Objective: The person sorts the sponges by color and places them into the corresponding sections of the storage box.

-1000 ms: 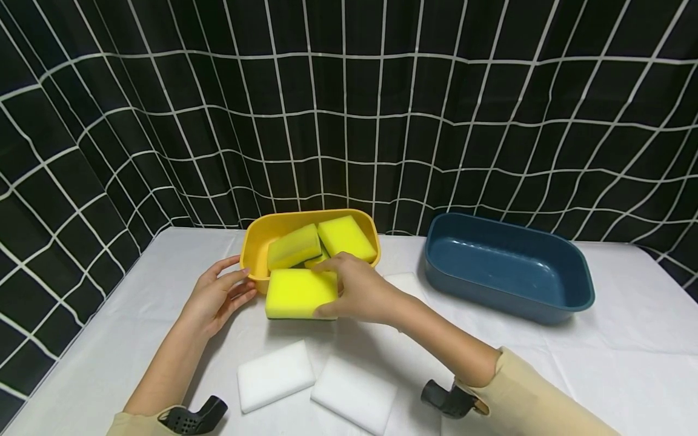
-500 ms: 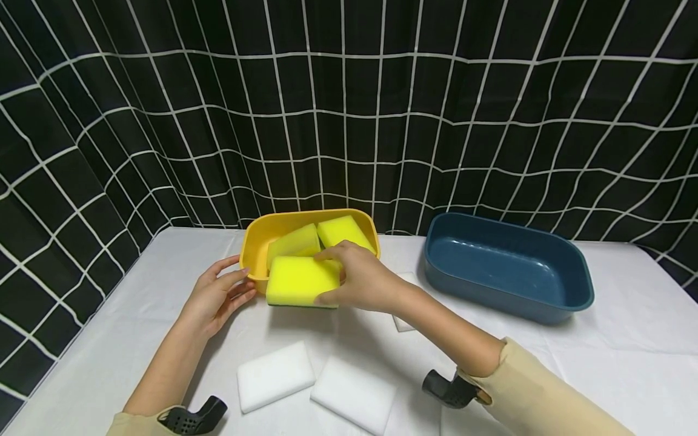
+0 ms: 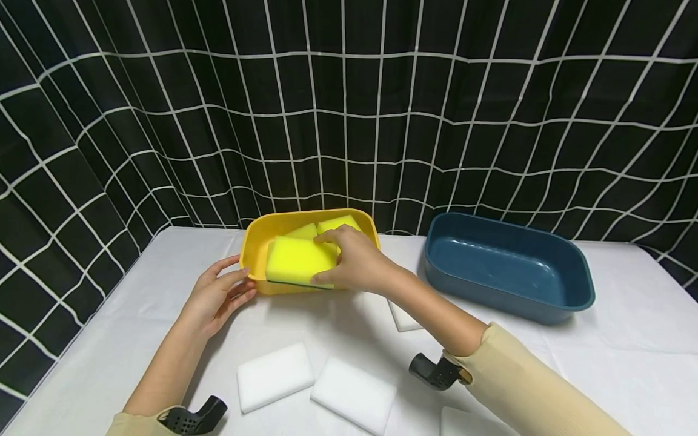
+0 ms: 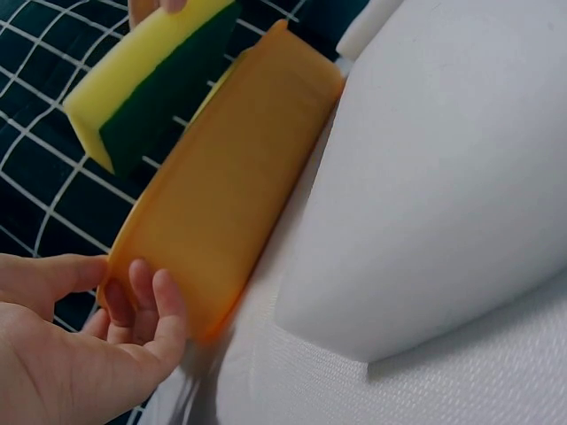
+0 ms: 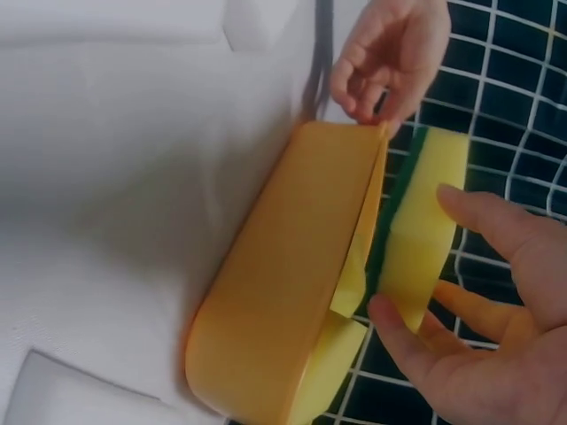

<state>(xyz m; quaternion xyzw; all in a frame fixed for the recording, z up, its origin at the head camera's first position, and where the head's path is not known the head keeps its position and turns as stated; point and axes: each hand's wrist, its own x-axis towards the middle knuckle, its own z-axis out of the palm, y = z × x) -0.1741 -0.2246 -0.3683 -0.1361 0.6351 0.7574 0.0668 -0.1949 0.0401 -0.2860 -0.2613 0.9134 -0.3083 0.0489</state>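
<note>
My right hand (image 3: 357, 259) pinches a yellow sponge (image 3: 302, 260) with a green scouring side between thumb and fingers. It holds the sponge, green side down, above the near part of the yellow plastic bin (image 3: 252, 248). In the right wrist view the green layer (image 5: 403, 208) faces the bin's open top. With its thumb at the rim and fingers against the outer wall, my left hand (image 3: 214, 297) grips the bin's left end; the left wrist view shows these fingers (image 4: 168, 305) curled. Inside the bin, other yellow sponges (image 3: 339, 224) lie partly hidden behind the held one.
A dark blue bin (image 3: 507, 263) stands to the right on the white cloth (image 3: 616, 363). Several white sponge blocks lie in front, among them a left block (image 3: 275, 376) and a middle block (image 3: 354, 393). A black grid curtain (image 3: 360, 139) hangs behind.
My right hand has carried the yellow sponge up and away from me, from in front of the yellow bin to over it. My left hand has stayed on the bin's rim.
</note>
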